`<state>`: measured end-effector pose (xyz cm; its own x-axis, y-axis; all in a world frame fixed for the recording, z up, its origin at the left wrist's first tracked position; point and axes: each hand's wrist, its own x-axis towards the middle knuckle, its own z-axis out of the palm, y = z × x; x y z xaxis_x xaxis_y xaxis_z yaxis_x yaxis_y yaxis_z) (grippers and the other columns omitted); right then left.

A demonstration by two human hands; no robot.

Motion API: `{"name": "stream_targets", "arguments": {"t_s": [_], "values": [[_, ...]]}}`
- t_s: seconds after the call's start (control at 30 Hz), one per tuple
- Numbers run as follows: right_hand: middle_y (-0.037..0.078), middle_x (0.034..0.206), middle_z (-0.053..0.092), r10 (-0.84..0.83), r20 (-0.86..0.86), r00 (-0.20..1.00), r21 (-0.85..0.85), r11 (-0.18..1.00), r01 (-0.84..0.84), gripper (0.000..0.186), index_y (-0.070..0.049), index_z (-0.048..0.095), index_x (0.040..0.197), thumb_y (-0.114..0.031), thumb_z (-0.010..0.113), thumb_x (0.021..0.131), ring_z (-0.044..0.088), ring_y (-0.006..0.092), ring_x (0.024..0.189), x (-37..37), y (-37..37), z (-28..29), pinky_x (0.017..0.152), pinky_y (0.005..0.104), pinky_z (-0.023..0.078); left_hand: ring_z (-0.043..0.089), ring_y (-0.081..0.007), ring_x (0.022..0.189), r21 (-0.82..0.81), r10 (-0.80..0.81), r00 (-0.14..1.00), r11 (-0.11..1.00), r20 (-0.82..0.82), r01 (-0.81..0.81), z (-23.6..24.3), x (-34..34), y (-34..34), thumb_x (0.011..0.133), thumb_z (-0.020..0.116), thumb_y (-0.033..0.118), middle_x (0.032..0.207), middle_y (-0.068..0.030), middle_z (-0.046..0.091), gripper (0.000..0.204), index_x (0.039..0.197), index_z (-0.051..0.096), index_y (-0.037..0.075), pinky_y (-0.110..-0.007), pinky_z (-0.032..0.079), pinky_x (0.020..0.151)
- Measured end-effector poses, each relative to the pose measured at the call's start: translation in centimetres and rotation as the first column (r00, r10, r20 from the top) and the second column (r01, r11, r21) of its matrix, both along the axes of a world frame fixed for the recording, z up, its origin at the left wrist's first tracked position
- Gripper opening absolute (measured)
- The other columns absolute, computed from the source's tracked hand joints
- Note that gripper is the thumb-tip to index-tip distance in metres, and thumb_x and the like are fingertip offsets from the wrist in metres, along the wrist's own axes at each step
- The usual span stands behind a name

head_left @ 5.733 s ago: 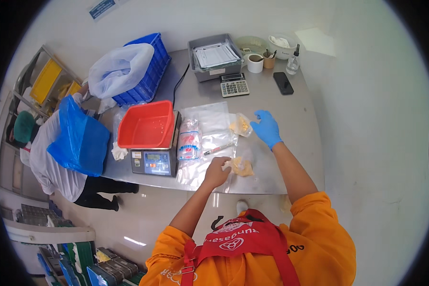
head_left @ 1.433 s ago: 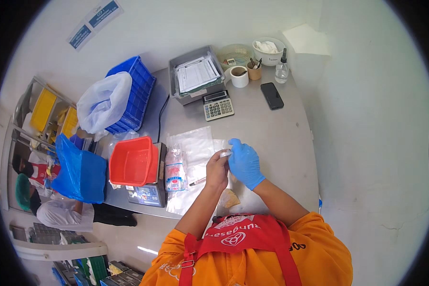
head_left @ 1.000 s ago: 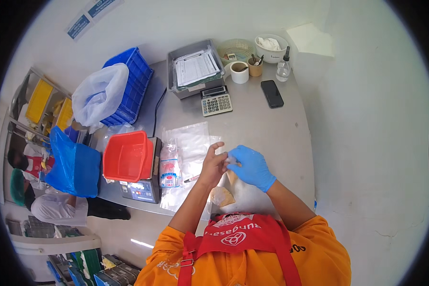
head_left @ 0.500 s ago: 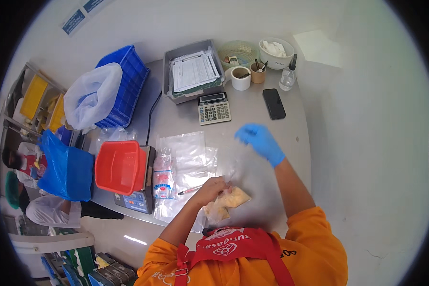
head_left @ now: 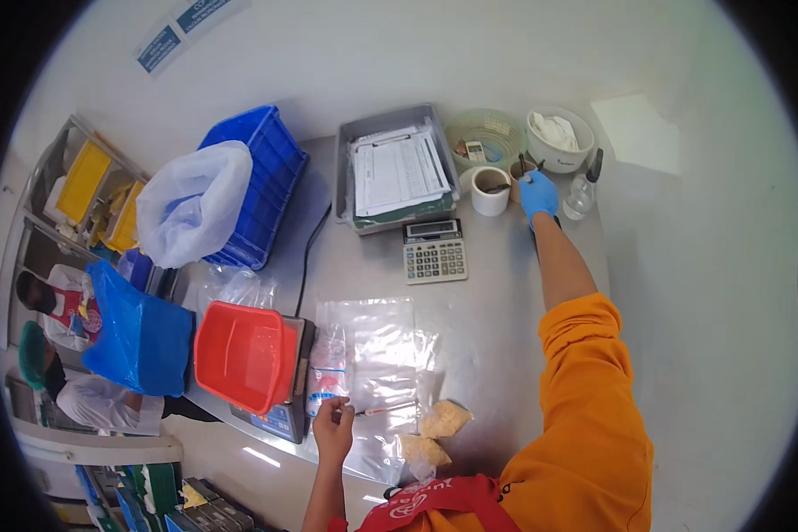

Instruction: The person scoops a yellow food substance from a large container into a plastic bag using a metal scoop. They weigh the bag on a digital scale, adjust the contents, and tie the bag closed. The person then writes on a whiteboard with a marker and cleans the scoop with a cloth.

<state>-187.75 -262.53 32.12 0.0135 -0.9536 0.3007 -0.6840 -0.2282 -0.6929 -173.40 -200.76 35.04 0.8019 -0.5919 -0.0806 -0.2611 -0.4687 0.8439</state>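
My bare left hand [head_left: 332,430] is at the lower end of a clear pouch [head_left: 330,359] with red and blue print, its fingers loosely bent and apart with nothing seen in them. To its right a pen [head_left: 386,410] rests on flat clear plastic bags [head_left: 377,332]. Two small clear bags of pale yellow bits, one farther [head_left: 447,418] and one nearer [head_left: 424,449], lie close to my apron. My blue-gloved right hand [head_left: 538,195] reaches to the brown pen cup [head_left: 516,168] at the back right. Its fingers are closed at the upright items there; what they grip is hidden.
On the left, a red tub [head_left: 244,355] sits on a scale [head_left: 279,421]. Behind are a lined blue crate [head_left: 262,191], a grey tray [head_left: 350,160] of papers and a calculator [head_left: 434,253]. A spray bottle [head_left: 581,195] and a white bowl [head_left: 563,158] stand near my right hand.
My left hand has let go of the yellow-filled bags and moved left to the printed pouch. My right hand has reached away to the pen cup; its forearm now mostly covers the black phone.
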Motion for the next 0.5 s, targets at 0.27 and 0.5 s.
{"name": "stream_targets", "arguments": {"t_s": [0.27,0.5], "values": [[0.007,0.076,0.063,0.001,0.510,0.860,-0.202,0.972,0.118,0.020,-0.003,0.068,0.096,-0.021,0.060,0.093,0.059,0.0198,0.067,-5.5,7.2,5.6,0.065,0.0348,0.048,0.052,-0.0052,0.070,-0.274,0.073,0.990,0.956,-0.118,-0.103,0.7,-0.7,3.1,0.090,0.063,0.003,0.087,-0.0003,0.060,0.021,0.111,0.062,0.000,-0.021,0.042,0.063],[0.000,0.074,0.058,0.354,0.702,0.618,0.145,0.778,-0.611,0.013,-0.001,0.069,0.099,-0.011,0.062,0.093,0.052,0.0058,0.068,-13.9,35.9,13.1,0.063,0.0227,0.044,0.056,-0.0131,0.069,-0.318,-0.316,0.932,0.877,0.178,0.359,7.7,-5.9,-0.7,0.083,0.069,0.003,0.106,-0.0089,0.059,0.047,0.127,0.053,0.002,-0.027,0.048,0.062]]}}
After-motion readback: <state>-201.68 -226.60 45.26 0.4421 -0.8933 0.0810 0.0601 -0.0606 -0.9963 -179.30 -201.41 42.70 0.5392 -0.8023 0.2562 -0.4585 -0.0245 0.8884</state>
